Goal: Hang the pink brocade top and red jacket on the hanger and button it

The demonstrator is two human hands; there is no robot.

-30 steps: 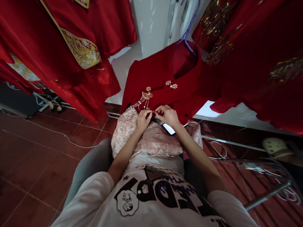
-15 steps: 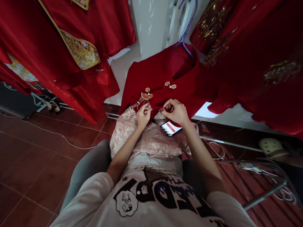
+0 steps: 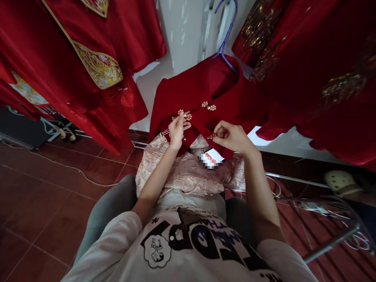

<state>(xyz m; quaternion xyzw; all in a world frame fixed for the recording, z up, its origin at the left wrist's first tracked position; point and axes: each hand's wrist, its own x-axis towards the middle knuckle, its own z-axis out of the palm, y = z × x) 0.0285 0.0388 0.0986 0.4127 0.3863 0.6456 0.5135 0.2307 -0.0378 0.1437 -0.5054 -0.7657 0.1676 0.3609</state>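
Note:
A red jacket (image 3: 167,94) with its front parted at the bottom hangs on a purple hanger (image 3: 225,43) and lies over my lap. My left hand (image 3: 177,132) is at a beaded fan-shaped brooch (image 3: 188,116) on the jacket's left side, thumb and forefinger pinched at it, other fingers loosely out; the hand covers much of the brooch. My right hand (image 3: 233,138) pinches a small flower-shaped clasp (image 3: 210,137) on the jacket's right front edge. Above, a pearly flower clasp (image 3: 208,106) joins the two fronts.
Pink brocade cloth (image 3: 194,172) covers my lap, with a lit phone (image 3: 216,155) on it. Red embroidered garments (image 3: 100,66) hang on both sides. A metal rack (image 3: 331,244) stands at right, near a person's pale clog (image 3: 339,182). A cable (image 3: 76,168) crosses the tiled floor.
My left hand has moved up from the jacket's lower edge to the brooch. My right hand has shifted right with the clasp, and the lower fronts are wider apart.

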